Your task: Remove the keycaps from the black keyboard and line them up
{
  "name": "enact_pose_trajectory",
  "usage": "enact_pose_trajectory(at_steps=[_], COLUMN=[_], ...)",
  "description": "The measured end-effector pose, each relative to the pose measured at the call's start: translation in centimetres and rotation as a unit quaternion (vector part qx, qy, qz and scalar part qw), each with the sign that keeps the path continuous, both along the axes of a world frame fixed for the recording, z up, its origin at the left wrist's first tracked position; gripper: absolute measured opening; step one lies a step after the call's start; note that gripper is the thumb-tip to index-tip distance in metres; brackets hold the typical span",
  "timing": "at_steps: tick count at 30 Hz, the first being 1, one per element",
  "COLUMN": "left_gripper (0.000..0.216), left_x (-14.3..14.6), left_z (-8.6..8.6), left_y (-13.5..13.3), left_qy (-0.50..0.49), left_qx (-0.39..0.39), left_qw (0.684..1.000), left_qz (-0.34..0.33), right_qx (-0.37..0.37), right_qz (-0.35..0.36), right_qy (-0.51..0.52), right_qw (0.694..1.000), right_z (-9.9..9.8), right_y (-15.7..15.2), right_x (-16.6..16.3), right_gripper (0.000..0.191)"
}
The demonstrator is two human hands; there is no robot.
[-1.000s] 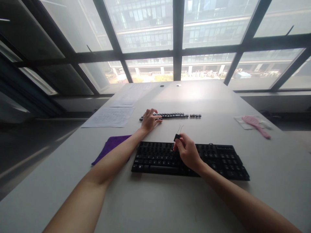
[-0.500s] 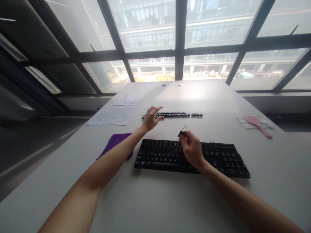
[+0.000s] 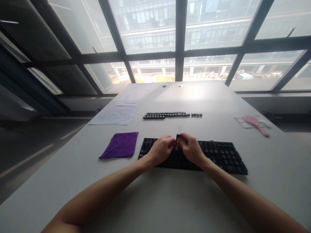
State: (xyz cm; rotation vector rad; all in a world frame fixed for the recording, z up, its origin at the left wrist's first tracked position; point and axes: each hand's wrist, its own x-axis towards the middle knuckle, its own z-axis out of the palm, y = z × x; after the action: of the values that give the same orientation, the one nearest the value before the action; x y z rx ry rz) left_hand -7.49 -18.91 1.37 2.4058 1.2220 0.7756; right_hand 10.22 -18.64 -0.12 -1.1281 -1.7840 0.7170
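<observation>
So the right hand (image 3: 191, 149) is gripping a small black tool (image 3: 178, 136), pinching its dark block between thumb and fingers, with two thin wires poking up out of the top. The tool is hanging over the middle of the keyboard (image 3: 224, 156), and its bottom end is getting kinda lost between the two hands. The left hand (image 3: 159, 150) is coming in right beside it, fingers curled up near the tool's lower end. Honestly can't tell if those fingers are holding anything or just closing on themselves. Both hands are covering a good part of the keyboard, which is lying flat on the white table (image 3: 155, 204).

Further back, a bunch of loose keys (image 3: 165, 115) is sitting in neat rows, with a few lining up a bit apart at the right end. A purple cloth (image 3: 120, 145) is lying just left of the keyboard, and papers (image 3: 114, 115) are spreading out behind it. Way over on the right, a pink brush (image 3: 254, 121) is resting on something flat and white. Big windows (image 3: 150, 32) are letting in loads of light.
</observation>
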Motion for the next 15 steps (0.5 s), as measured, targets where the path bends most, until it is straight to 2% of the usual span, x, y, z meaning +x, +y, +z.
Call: enact_pose_trajectory(at_steps=[4, 9, 15], left_gripper=[0.02, 0.016, 0.012], left_x=[0.1, -0.1, -0.2], left_z=[-0.7, -0.7, -0.8], left_y=[-0.2, -0.5, -0.4], left_qy=[-0.014, -0.021, -0.022], left_qx=[0.0, 0.002, -0.004], left_qw=[1.0, 1.0, 1.0], left_qz=[-0.003, 0.006, -0.007], right_qx=[0.008, 0.033, 0.128], right_qz=[0.01, 0.041, 0.073], right_qy=[-0.011, -0.047, -0.132], right_qw=[1.0, 0.998, 0.98], right_z=[-0.2, -0.3, -0.1], right_y=[0.1, -0.3, -1.1], right_x=[0.0, -0.1, 0.0], right_gripper=[0.023, 0.021, 0.017])
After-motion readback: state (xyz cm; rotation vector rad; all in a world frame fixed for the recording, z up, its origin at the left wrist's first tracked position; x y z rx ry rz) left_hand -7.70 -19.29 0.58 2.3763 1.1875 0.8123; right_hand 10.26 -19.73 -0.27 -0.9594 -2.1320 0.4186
